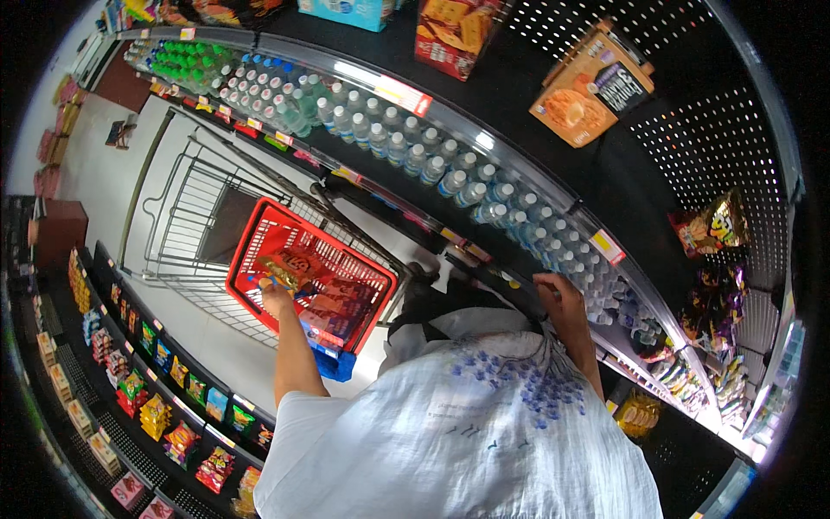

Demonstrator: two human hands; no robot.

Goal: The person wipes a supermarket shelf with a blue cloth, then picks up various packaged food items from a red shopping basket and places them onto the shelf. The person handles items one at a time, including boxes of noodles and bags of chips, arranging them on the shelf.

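My left hand (pixel 276 297) is closed at the left side of a red plastic basket (pixel 390 297). It grips the edge of a shiny orange and yellow snack packet (pixel 294 270), whose far part lies over the basket's inside. Red packages (pixel 339 304) rest in the basket beneath and beside that packet. Off to the right, my right hand (pixel 564 301) hangs with loosely bent fingers apart and holds nothing. Closest to it are the clear water bottles (pixel 519 216) standing in rows on the shelf, apart from the hand as far as I can see.
The basket sits in a metal shopping cart (pixel 186 227) on a pale floor. A shelf with snack bags (pixel 156 417) runs along the left. Above the bottles, an upper shelf carries an orange box (pixel 577 95) and a dark snack bag (pixel 713 227). Blue material (pixel 331 363) shows below the basket.
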